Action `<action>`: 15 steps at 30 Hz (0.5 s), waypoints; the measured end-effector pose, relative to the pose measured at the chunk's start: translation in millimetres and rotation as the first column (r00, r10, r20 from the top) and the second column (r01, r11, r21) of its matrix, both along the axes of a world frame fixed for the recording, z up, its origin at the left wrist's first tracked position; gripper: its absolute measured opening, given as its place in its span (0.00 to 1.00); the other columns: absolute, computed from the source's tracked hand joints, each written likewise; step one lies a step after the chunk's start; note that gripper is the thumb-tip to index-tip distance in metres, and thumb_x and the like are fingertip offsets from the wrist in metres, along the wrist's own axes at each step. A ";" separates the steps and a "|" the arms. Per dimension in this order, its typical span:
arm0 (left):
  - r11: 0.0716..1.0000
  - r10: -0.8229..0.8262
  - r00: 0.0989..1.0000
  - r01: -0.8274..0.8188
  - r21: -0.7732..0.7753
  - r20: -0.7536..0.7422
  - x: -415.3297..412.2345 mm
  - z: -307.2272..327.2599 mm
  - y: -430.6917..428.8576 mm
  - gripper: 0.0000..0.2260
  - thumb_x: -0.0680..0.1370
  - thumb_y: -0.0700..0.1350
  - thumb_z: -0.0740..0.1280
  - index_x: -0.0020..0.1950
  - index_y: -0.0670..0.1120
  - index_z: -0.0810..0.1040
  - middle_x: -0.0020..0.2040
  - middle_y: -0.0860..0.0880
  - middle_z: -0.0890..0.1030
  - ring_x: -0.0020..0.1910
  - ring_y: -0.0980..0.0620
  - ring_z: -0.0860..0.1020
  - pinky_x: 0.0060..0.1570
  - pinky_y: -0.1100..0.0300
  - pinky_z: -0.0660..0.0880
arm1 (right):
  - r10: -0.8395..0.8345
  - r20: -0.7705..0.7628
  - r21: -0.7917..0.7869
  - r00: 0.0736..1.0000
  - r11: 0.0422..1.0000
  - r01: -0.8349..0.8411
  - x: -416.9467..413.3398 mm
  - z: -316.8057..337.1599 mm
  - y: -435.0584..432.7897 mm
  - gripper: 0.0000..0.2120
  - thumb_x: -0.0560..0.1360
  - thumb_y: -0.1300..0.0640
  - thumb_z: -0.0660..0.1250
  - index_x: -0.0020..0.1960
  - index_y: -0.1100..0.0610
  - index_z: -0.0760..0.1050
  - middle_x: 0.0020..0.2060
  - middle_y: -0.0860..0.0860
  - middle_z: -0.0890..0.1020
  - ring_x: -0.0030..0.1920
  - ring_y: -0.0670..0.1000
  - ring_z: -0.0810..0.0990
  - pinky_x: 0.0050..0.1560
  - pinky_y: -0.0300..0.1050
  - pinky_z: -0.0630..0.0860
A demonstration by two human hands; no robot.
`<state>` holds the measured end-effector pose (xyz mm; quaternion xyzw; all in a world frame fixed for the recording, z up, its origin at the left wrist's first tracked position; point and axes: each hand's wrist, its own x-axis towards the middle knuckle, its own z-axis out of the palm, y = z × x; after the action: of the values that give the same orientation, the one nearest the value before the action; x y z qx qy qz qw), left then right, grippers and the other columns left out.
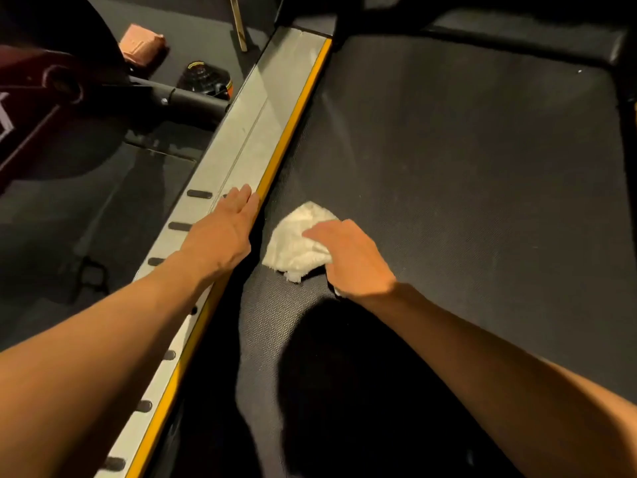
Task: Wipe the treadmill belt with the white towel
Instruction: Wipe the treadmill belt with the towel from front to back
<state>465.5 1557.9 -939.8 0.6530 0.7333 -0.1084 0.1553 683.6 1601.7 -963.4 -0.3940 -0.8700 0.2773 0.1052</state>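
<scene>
Left hand (pixel 220 232) flat on rail (pixel 241 132); right hand (pixel 351 260) grips white towel (pixel 296 239) at nine o'clock on treadmill belt (pixel 465 167); most seems unwiped.

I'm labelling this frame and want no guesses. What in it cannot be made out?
All in the head view:
- Right part of the white fluffy towel: covered by the right hand gripping it.
- Near stretch of the black textured treadmill belt: lost in deep shadow.
- Dark red machine at left: cut off by the frame edge.
- Black round object on the floor: too dim to identify.
</scene>
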 end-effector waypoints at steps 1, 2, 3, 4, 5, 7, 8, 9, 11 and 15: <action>1.000 0.003 1.000 -0.003 -0.009 0.013 -1.0 -0.9 -0.9 0.36 0.78 0.38 0.62 0.79 0.42 0.44 0.79 0.44 0.43 0.78 0.44 0.45 0.75 0.52 0.53 | -0.074 -0.024 0.003 0.997 0.997 0.074 -2.3 4.1 10.5 0.26 0.73 0.69 0.58 0.68 0.54 0.71 0.63 0.54 0.75 0.62 0.57 0.71 0.58 0.43 0.67; 1.000 0.001 1.000 -0.001 -0.017 0.018 -1.6 -1.1 -1.9 0.37 0.78 0.38 0.63 0.79 0.41 0.43 0.79 0.44 0.43 0.78 0.44 0.45 0.75 0.51 0.54 | -0.133 -0.061 0.027 0.989 0.991 0.135 -5.7 3.7 21.7 0.25 0.73 0.69 0.58 0.68 0.55 0.71 0.64 0.54 0.75 0.62 0.57 0.71 0.57 0.41 0.66; 1.000 -0.004 1.000 0.004 -0.023 0.019 -1.0 -0.6 -2.3 0.37 0.78 0.39 0.64 0.79 0.41 0.43 0.79 0.43 0.43 0.78 0.43 0.45 0.75 0.51 0.54 | -0.163 -0.079 0.039 0.983 0.985 0.166 -10.1 3.0 30.1 0.26 0.73 0.70 0.58 0.69 0.55 0.70 0.65 0.54 0.73 0.63 0.57 0.70 0.59 0.42 0.65; 1.000 -0.007 1.000 0.007 -0.027 0.020 0.0 0.1 -2.1 0.37 0.78 0.39 0.64 0.79 0.40 0.43 0.79 0.42 0.43 0.78 0.42 0.45 0.75 0.51 0.54 | -0.154 -0.065 0.044 0.986 0.987 0.157 -15.0 0.5 35.8 0.26 0.74 0.69 0.58 0.70 0.55 0.68 0.67 0.54 0.71 0.64 0.57 0.68 0.61 0.44 0.65; 0.999 -0.006 1.000 0.007 -0.036 0.017 1.2 0.8 -1.4 0.37 0.78 0.39 0.63 0.79 0.39 0.42 0.79 0.41 0.43 0.78 0.42 0.45 0.75 0.51 0.53 | -0.117 -0.008 0.050 0.993 0.992 0.118 -18.3 -3.8 36.7 0.27 0.74 0.68 0.59 0.71 0.54 0.67 0.68 0.54 0.69 0.65 0.58 0.67 0.62 0.47 0.66; 0.997 0.008 1.000 -0.007 -0.070 0.010 3.2 3.0 1.2 0.37 0.78 0.38 0.63 0.79 0.40 0.41 0.79 0.42 0.41 0.78 0.42 0.44 0.75 0.52 0.51 | -0.033 0.103 0.122 0.994 0.992 0.020 -21.9 -6.5 22.0 0.28 0.73 0.67 0.62 0.71 0.54 0.66 0.69 0.56 0.67 0.65 0.60 0.66 0.61 0.54 0.69; 0.996 0.017 1.000 -0.016 -0.089 0.008 3.1 4.0 2.4 0.37 0.78 0.38 0.62 0.79 0.41 0.41 0.79 0.42 0.41 0.78 0.43 0.43 0.75 0.52 0.50 | 0.005 0.128 0.138 0.992 0.990 -0.023 -21.0 -4.5 9.9 0.28 0.73 0.68 0.62 0.71 0.54 0.66 0.69 0.56 0.67 0.65 0.60 0.66 0.59 0.56 0.70; 0.994 0.027 1.000 -0.026 -0.102 0.008 2.6 4.4 3.4 0.36 0.78 0.37 0.61 0.79 0.41 0.40 0.79 0.43 0.40 0.78 0.43 0.42 0.75 0.52 0.49 | 0.045 0.143 0.119 0.989 0.991 -0.062 -18.8 -3.7 -1.6 0.28 0.73 0.68 0.62 0.71 0.54 0.66 0.70 0.55 0.67 0.66 0.60 0.66 0.59 0.57 0.70; 0.993 0.042 0.999 -0.041 -0.115 0.008 2.6 3.9 3.6 0.36 0.79 0.36 0.60 0.79 0.42 0.40 0.79 0.44 0.39 0.78 0.45 0.41 0.76 0.52 0.48 | 0.154 0.152 0.043 0.976 0.986 -0.162 -12.3 0.9 -22.2 0.26 0.74 0.67 0.60 0.71 0.51 0.67 0.69 0.52 0.67 0.67 0.58 0.65 0.61 0.54 0.69; 0.992 0.038 0.999 -0.037 -0.118 0.006 3.9 3.1 3.6 0.36 0.79 0.35 0.59 0.79 0.41 0.39 0.79 0.44 0.38 0.78 0.44 0.41 0.75 0.52 0.48 | 0.044 0.054 0.063 0.998 0.997 -0.047 -5.4 9.2 7.6 0.27 0.71 0.70 0.60 0.67 0.52 0.71 0.65 0.52 0.73 0.64 0.57 0.71 0.61 0.55 0.71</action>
<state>469.4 1561.5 -936.7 0.6294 0.7369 -0.1458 0.1988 678.2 1609.3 -954.2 -0.3777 -0.8896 0.2412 0.0885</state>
